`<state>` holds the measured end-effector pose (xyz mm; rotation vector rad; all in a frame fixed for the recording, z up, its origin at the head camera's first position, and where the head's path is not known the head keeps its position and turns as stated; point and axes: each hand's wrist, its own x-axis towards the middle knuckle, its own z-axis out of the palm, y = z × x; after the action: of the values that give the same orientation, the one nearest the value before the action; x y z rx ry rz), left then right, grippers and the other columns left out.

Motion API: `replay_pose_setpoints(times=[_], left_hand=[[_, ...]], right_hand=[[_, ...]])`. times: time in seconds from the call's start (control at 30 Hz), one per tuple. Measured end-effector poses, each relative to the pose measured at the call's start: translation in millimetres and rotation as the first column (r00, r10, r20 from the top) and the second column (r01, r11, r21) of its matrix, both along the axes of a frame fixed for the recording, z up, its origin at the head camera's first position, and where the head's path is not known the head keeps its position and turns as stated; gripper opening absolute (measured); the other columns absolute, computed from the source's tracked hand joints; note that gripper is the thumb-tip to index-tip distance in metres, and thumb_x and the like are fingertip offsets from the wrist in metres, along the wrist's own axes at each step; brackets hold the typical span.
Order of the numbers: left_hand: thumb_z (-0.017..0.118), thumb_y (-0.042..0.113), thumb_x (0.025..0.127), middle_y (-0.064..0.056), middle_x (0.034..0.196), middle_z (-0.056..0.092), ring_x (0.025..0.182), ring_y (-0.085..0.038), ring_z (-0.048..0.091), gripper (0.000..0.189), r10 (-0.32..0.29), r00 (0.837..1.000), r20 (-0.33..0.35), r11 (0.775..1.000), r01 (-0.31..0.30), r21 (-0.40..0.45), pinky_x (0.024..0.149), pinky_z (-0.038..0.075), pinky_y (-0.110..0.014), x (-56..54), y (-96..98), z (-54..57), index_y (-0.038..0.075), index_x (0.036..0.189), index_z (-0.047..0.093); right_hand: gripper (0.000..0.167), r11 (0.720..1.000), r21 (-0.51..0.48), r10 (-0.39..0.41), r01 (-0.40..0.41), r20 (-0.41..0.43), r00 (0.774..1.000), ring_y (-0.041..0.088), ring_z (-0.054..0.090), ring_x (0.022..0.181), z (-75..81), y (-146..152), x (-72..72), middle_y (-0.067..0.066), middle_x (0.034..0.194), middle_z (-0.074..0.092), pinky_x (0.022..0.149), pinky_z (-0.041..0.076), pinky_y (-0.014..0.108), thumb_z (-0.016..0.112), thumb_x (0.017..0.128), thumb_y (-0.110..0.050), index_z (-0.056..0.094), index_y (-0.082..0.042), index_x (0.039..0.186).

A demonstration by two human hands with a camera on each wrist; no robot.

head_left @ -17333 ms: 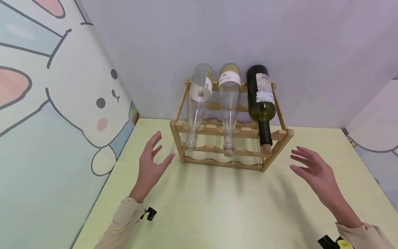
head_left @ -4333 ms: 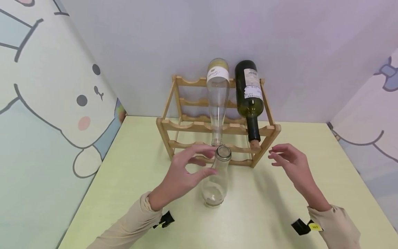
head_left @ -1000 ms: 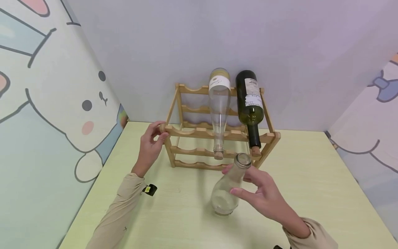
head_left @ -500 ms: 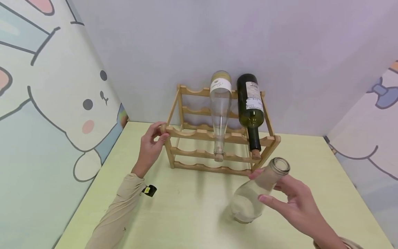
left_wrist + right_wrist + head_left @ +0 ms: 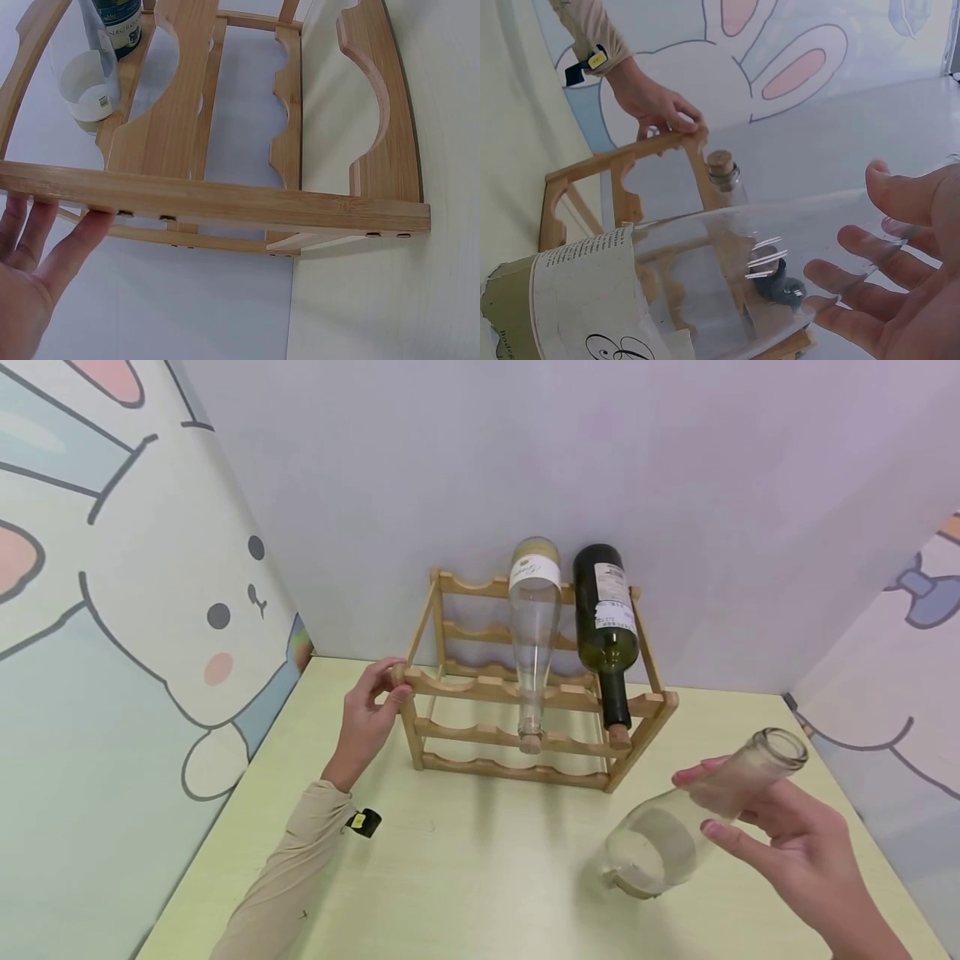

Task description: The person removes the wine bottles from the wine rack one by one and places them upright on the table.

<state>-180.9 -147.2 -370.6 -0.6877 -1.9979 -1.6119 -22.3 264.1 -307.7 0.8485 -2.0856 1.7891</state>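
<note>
My right hand holds a clear glass bottle by its neck, to the right of the wine rack. The bottle tilts, with its uncorked mouth up to the right and its base low over the table; whether the base touches is unclear. Its torn cream label shows in the right wrist view. My left hand grips the front left top corner of the wooden wine rack, thumb in front. A corked clear bottle and a corked dark green bottle lie neck-forward on the rack's top tier.
The rack stands on a pale yellow table close to a plain back wall. A side wall with a cartoon rabbit rises at the left. Another painted wall stands at the right.
The clear bottle has left the rack's top-left slot and stood on the table. My right hand then took it, moving it right and tilting it further. My left hand now grips the rack.
</note>
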Motion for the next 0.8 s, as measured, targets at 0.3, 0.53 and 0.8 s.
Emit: replay_pose_setpoints(times=[0.3, 0.53, 0.8], left_hand=[[0.059, -0.005, 0.090, -0.021, 0.093, 0.060, 0.087, -0.014, 0.059, 0.034, -0.001, 1.000, 0.013, 1.000, 0.001, 0.006, 0.060, 0.057, -0.030, 0.4, 0.1, 0.0, -0.008, 0.122, 0.050], [0.058, -0.009, 0.089, -0.020, 0.092, 0.059, 0.085, -0.010, 0.058, 0.034, 0.008, 1.000, -0.001, 1.000, -0.008, 0.003, 0.059, 0.057, -0.027, 0.5, 0.6, 0.3, -0.008, 0.122, 0.050], [0.058, -0.010, 0.088, -0.019, 0.091, 0.060, 0.084, -0.010, 0.059, 0.034, 0.000, 1.000, -0.011, 1.000, 0.001, 0.014, 0.058, 0.057, -0.031, -0.7, 0.6, -0.7, -0.009, 0.121, 0.051]], right_hand=[[0.048, 0.997, 0.046, -0.069, 0.068, 0.037, 0.997, 0.023, 0.063, 0.103, -2.4, 22, -4.8, 0.028, 0.108, 0.062, 0.082, 0.050, 0.020, 0.058, 0.072, 0.031, 0.048, 0.020, 0.118], [0.046, 0.998, -0.004, -0.066, 0.067, 0.040, 0.997, 0.024, 0.063, 0.102, -4.2, 36, -15.2, 0.029, 0.110, 0.061, 0.081, 0.051, 0.021, 0.055, 0.071, 0.033, 0.048, 0.022, 0.115], [0.044, 0.993, 0.017, -0.116, 0.115, 0.084, 0.990, 0.022, 0.063, 0.103, -3.6, 47, -28.7, 0.025, 0.113, 0.062, 0.079, 0.051, 0.019, 0.056, 0.075, 0.030, 0.049, 0.020, 0.117]])
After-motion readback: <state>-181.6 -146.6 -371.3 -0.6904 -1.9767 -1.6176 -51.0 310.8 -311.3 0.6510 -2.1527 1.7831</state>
